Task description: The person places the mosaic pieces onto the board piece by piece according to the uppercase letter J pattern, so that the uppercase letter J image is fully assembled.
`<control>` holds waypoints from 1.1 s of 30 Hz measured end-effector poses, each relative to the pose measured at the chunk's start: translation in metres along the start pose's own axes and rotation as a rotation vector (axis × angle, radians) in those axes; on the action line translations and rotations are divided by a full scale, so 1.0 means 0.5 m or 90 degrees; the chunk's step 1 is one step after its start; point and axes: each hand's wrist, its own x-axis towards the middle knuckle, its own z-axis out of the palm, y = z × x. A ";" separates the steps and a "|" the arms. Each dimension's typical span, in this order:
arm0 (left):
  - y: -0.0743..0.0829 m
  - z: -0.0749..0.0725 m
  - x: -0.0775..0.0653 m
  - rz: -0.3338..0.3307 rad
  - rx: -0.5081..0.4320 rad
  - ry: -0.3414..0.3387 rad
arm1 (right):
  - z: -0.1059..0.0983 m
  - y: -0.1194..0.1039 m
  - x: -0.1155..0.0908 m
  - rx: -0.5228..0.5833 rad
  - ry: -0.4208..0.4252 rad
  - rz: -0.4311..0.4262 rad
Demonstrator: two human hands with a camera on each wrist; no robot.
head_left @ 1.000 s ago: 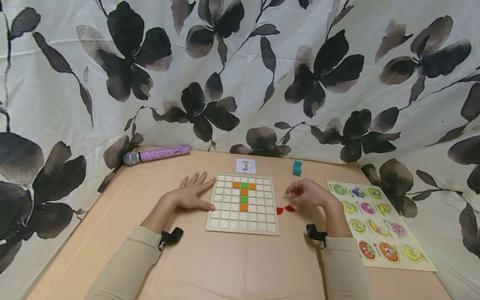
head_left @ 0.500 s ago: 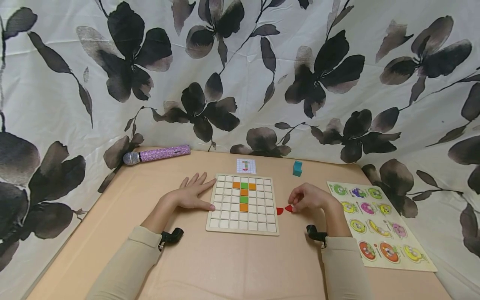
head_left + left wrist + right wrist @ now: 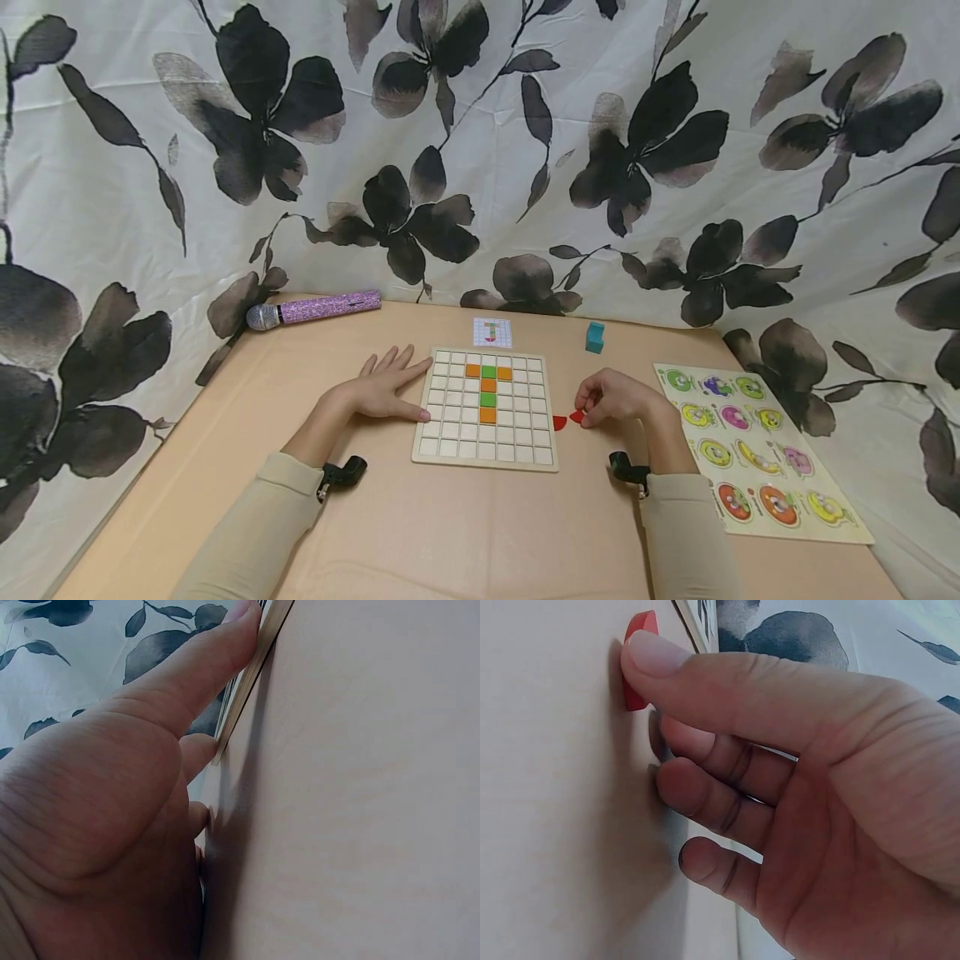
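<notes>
A white-gridded wooden board (image 3: 450, 450) lies mid-table, with orange tiles (image 3: 487, 414) and green tiles (image 3: 487, 399) set in a T shape. My left hand (image 3: 378, 393) rests at its left edge with spread, straight fingers; thumb and fingertip touch the rim, also in the left wrist view. To the right of the board, my right hand (image 3: 617, 397) pinches a red quarter-circle piece (image 3: 634, 699) at the table surface. The thumb covers part of that piece, and the index finger is mostly hidden. Another red quarter-circle piece (image 3: 559, 422) lies beside the board's right edge.
A small pattern card (image 3: 492, 332) lies behind the board. A teal block (image 3: 594, 337) stands at the back right. A purple glittery microphone (image 3: 326, 306) lies at the back left. A fruit-picture board (image 3: 761, 450) sits beyond my right hand. Floral cloth hangs behind the table.
My right hand has come down and closed its thumb and finger on the farther-right red piece. The left hand stays still at the board's edge.
</notes>
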 end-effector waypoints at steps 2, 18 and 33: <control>0.000 0.000 0.000 0.000 0.002 0.001 | 0.000 0.000 0.001 -0.002 0.004 0.003; 0.001 -0.002 -0.002 0.004 0.006 0.005 | 0.004 0.000 0.015 0.011 0.022 -0.028; 0.003 -0.005 -0.002 0.005 0.004 0.003 | 0.006 -0.009 0.012 0.016 0.044 -0.063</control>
